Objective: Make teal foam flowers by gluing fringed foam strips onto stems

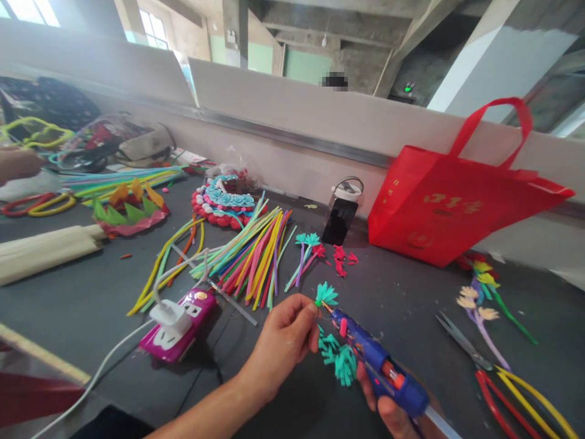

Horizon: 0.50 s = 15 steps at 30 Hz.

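Observation:
My left hand (287, 335) is closed in a pinch, holding a teal fuzzy flower (327, 294) by its green base. My right hand (391, 417) is wrapped round a blue glue gun (372, 349), with a clear glue stick (439, 424) at its back end. The gun's nozzle meets or nearly meets the flower's base. Below the hands lie loose teal pieces (345, 364) on the dark table (256, 390). Beyond them are two finished teal flowers (312, 239) on stems and a scatter of red pieces (339, 261).
Scissors (484, 363) lie open at the right, near pale flowers (479, 312). A red bag (439, 201) and a propped phone (340, 221) stand behind. Coloured pipe cleaners (256, 262) fan across the middle. Left are a purple power strip (180, 329) with a cable and another person's hand (18, 164).

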Motion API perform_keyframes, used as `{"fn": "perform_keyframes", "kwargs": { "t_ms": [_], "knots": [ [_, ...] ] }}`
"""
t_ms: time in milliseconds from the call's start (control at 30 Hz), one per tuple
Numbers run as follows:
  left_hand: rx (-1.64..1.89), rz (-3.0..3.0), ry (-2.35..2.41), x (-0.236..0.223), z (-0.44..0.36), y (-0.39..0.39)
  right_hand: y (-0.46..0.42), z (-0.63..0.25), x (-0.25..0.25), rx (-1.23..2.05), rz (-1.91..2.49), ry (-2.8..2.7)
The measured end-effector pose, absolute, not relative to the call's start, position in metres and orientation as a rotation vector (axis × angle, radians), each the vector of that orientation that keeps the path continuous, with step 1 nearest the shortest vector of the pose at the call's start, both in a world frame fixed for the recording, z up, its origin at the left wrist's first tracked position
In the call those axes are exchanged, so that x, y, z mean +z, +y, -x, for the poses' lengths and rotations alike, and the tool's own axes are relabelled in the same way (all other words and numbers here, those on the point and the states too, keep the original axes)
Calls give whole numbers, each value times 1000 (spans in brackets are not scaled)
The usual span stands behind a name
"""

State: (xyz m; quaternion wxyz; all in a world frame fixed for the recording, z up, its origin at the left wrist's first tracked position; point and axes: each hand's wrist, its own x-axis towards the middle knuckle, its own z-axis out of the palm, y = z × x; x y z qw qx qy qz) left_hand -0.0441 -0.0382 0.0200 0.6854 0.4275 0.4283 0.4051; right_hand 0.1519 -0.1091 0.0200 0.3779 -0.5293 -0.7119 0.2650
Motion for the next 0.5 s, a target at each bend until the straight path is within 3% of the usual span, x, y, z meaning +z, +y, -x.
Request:
{"fn": "perform_keyframes", "kwargs": {
  "t_ms": [500],
  "knots": [
    [905, -942, 974, 20, 43, -37, -110, -151, 20, 682, 1359, -1808]
  ]
}}
